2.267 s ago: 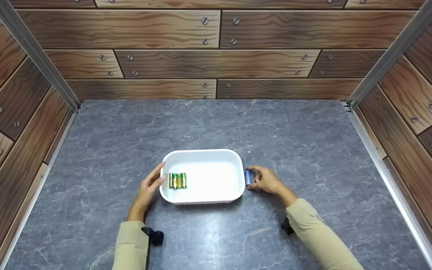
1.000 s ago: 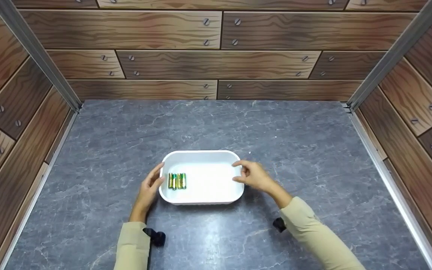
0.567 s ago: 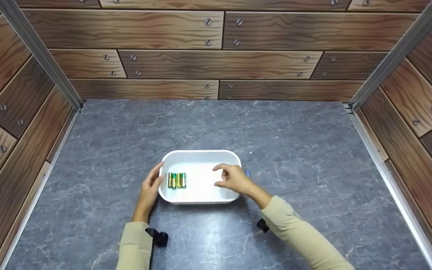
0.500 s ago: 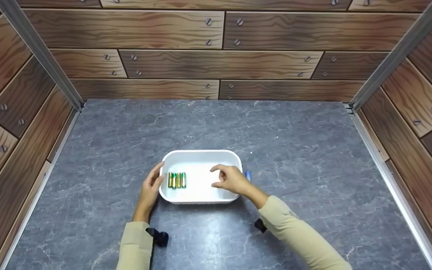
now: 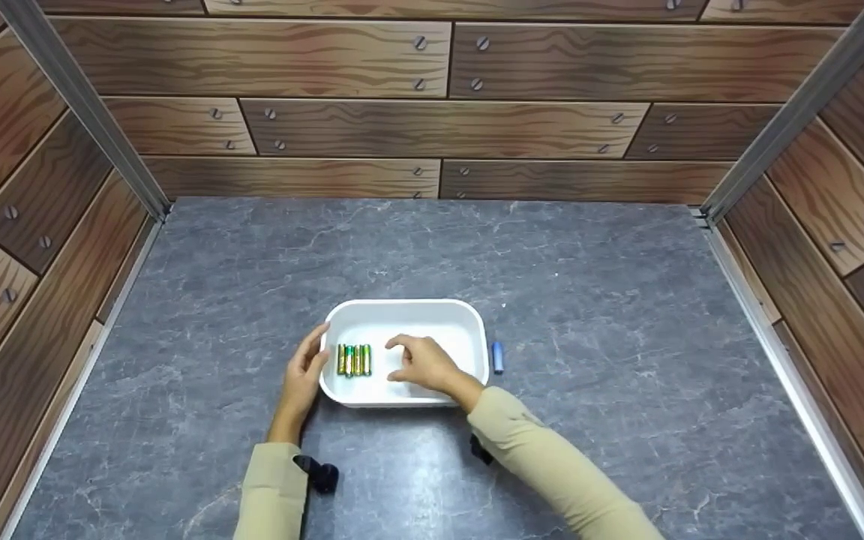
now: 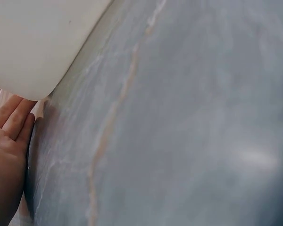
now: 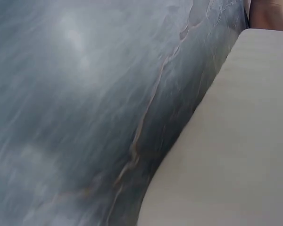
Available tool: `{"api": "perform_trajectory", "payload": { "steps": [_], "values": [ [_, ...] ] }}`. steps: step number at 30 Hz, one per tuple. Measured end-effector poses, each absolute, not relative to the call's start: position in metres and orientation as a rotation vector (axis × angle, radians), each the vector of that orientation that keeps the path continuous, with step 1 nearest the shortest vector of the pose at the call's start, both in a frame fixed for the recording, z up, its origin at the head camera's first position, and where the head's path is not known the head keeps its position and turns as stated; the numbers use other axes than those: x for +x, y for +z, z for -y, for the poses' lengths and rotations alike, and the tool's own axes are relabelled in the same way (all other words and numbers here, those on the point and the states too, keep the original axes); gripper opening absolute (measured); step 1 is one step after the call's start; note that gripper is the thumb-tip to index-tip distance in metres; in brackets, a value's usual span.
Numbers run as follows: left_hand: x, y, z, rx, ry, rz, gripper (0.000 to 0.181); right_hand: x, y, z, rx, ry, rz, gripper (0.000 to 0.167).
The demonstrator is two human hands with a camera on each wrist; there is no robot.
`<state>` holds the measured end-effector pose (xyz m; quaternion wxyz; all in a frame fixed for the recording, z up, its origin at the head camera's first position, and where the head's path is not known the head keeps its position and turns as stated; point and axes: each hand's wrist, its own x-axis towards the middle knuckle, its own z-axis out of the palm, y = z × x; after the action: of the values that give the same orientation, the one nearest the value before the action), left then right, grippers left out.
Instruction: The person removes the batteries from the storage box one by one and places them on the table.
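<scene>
A white plastic tub (image 5: 402, 303) stands on the grey marbled table. Inside, near its left end, several green-and-gold batteries (image 5: 355, 361) lie side by side. My left hand (image 5: 302, 375) rests its fingers and thumb against the tub's left end; in the left wrist view, the fingers (image 6: 14, 117) lie at the tub's corner. Over the middle of the tub, my right hand (image 5: 426, 365) has thumb and forefinger spread, with nothing visible between them, to the right of the batteries. Its other fingers are hidden. A blue cylindrical battery (image 5: 498, 358) lies just outside the tub's right end.
The table (image 5: 612, 300) is bounded by wood-plank-patterned walls (image 5: 327, 127) and metal corner posts. A black wrist camera (image 5: 319, 476) sits at the left sleeve. The tub's side wall (image 7: 226, 141) fills much of the right wrist view.
My right hand let go of the blue battery beside the tub and moved left over the rim into the tub area. My left hand stayed at the tub's left end.
</scene>
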<state>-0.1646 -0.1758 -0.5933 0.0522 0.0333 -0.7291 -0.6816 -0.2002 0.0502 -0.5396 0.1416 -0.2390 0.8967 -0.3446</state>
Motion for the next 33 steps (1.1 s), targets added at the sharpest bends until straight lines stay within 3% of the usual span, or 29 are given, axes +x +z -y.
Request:
{"api": "perform_trajectory", "payload": {
  "steps": [20,33],
  "values": [
    [-0.167,-0.595,0.178,0.062,-2.075,2.245,0.045,-0.208,-0.555,-0.015,-0.523,-0.894,-2.606,0.073],
    [-0.169,-0.592,0.192,0.010,-2.226,2.281,0.052,-0.208,-0.555,-0.009,-0.513,-0.815,-2.645,0.062]
  ]
}}
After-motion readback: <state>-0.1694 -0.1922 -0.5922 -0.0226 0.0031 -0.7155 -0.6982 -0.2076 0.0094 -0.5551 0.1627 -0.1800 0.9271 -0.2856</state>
